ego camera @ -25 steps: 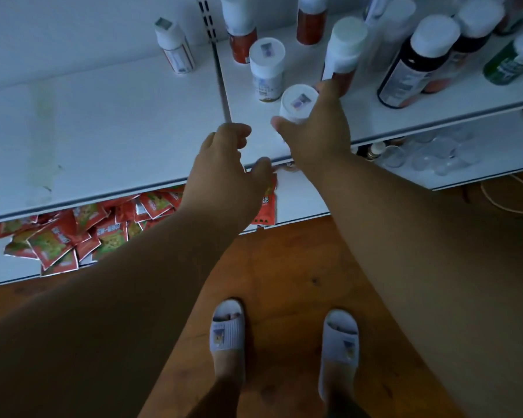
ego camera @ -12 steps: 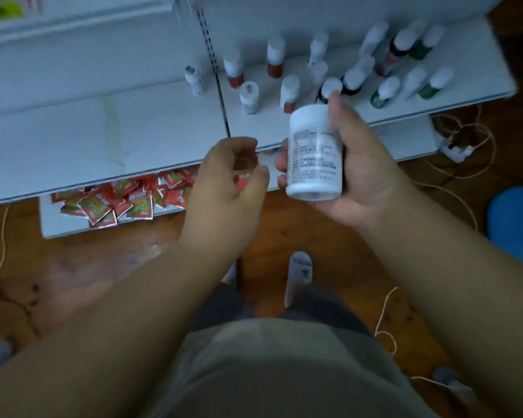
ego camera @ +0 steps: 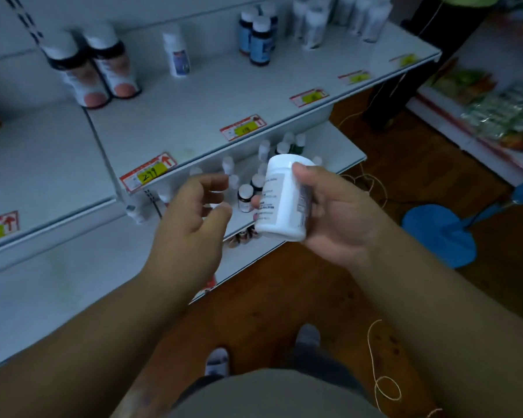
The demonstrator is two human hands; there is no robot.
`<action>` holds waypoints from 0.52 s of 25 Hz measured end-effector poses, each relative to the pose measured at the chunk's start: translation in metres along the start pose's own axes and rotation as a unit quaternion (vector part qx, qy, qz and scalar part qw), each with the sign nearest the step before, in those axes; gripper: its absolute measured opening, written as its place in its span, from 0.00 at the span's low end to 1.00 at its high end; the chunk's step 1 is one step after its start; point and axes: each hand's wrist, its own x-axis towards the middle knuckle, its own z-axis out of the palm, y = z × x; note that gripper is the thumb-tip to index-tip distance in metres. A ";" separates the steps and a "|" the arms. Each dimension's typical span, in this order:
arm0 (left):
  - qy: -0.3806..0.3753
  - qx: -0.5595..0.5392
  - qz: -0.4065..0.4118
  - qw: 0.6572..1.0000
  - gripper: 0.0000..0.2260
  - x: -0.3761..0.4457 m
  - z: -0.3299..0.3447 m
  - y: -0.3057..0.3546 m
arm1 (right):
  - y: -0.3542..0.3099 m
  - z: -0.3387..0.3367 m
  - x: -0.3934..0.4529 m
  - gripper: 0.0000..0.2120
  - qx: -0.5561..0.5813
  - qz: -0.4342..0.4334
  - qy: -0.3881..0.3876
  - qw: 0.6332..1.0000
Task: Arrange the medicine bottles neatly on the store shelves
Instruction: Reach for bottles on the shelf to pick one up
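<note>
White medicine bottle [ego camera: 284,200] off the shelves, gripped in right hand [ego camera: 329,218], tilted, in front of the lower shelf [ego camera: 341,146]. Left hand [ego camera: 191,224] beside it, fingers loosely curled, holding nothing. Upper shelf [ego camera: 200,116] sparsely stocked; small bottles [ego camera: 248,191] below lie jumbled, so most arranging remains. Loose cord [ego camera: 378,372] trails by the feet.

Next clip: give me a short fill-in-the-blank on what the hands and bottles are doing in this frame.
1. The white medicine bottle is gripped by the ____ hand.
2. The left hand holds ____.
3. The yellow price tag sits on the shelf's front ____.
4. The two blue bottles stand on the ____ shelf.

Missing words: right; nothing; edge; upper
</note>
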 end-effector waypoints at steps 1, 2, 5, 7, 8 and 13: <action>-0.012 0.003 0.003 1.000 0.12 0.003 0.007 0.004 | -0.006 -0.007 -0.002 0.19 0.000 -0.014 0.011 1.000; -0.032 0.003 0.008 0.999 0.12 0.008 0.019 0.011 | -0.016 -0.017 -0.004 0.20 0.003 -0.029 0.022 0.999; -0.101 0.007 0.037 0.994 0.12 0.029 0.071 0.035 | -0.055 -0.058 0.001 0.20 0.009 -0.074 0.050 0.996; -0.129 0.019 0.068 0.989 0.21 0.046 0.114 0.052 | -0.089 -0.090 0.007 0.19 0.011 -0.089 0.063 0.994; -0.139 0.016 0.074 0.987 0.25 0.055 0.133 0.060 | -0.106 -0.103 0.009 0.18 0.018 -0.092 0.071 0.993; -0.160 0.005 0.079 0.984 0.28 0.098 0.207 0.108 | -0.190 -0.165 0.019 0.14 -0.006 -0.078 0.044 0.996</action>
